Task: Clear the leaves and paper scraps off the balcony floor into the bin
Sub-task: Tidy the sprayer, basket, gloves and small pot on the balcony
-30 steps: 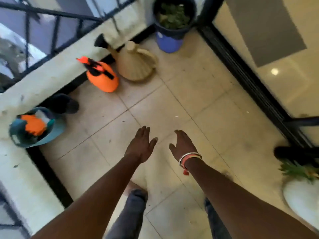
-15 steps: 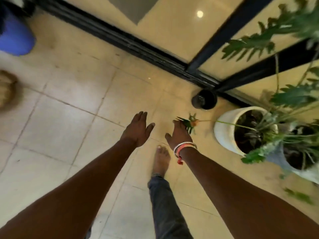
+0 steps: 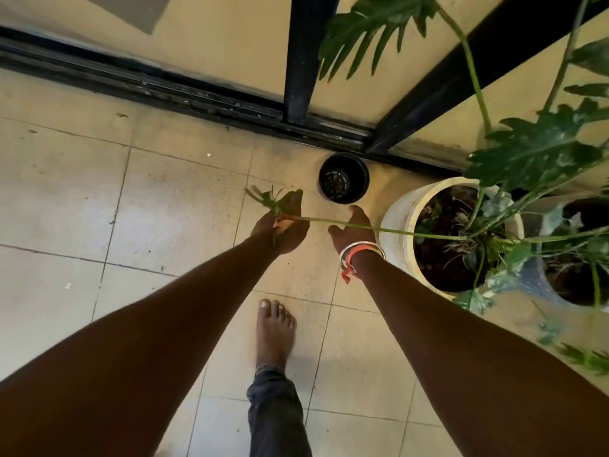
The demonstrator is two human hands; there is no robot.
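- Left hand [image 3: 280, 225] flat, fingers extended, apparently gripping nothing, with a live leaf [image 3: 268, 201] on a long stem from the cream planter [image 3: 395, 222] crossing over it.
- Right hand [image 3: 351, 227] relaxed and empty, just beside the planter.
- Nothing gathered, judging by the empty hands.
- Lying on the balcony floor [image 3: 164, 209]: a white scrap [image 3: 208, 155] near the door track [image 3: 197, 100], a second scrap [image 3: 67, 285] well to the left, dark bits along the track.
- No bin in view, only a small black pot [image 3: 342, 178] ahead.
- Probably most of the clearing left.
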